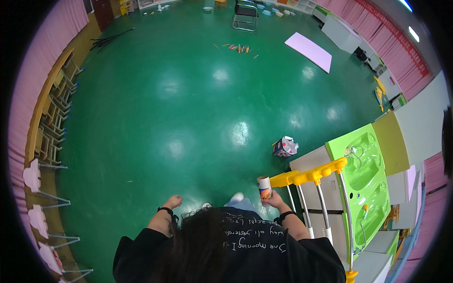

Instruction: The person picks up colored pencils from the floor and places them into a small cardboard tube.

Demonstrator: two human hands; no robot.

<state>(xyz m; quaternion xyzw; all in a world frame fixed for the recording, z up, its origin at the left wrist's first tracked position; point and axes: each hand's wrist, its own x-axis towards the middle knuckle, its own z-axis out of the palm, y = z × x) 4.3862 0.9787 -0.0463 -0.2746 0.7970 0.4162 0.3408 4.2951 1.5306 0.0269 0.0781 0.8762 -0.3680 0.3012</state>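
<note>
My right hand (272,200) is closed around the lower part of a cardboard pencil tube (264,187). The tube is white, with a coloured-pencil picture near its bottom, and its round top end faces up. It is held upright beside the end of a yellow and silver metal frame (309,177). Out to the left, my left hand (175,202) hangs over the green floor with its fingers loosely curled, and nothing shows in it. Several coloured pencils (239,48) lie scattered on the floor far ahead.
A bin (285,147) with things in it stands ahead on the right. Beside me on the right is a lime-green sink unit (356,151). A pink board (311,51) lies farther off, near a black chair (245,16). Stacked chairs (52,111) line the left wall.
</note>
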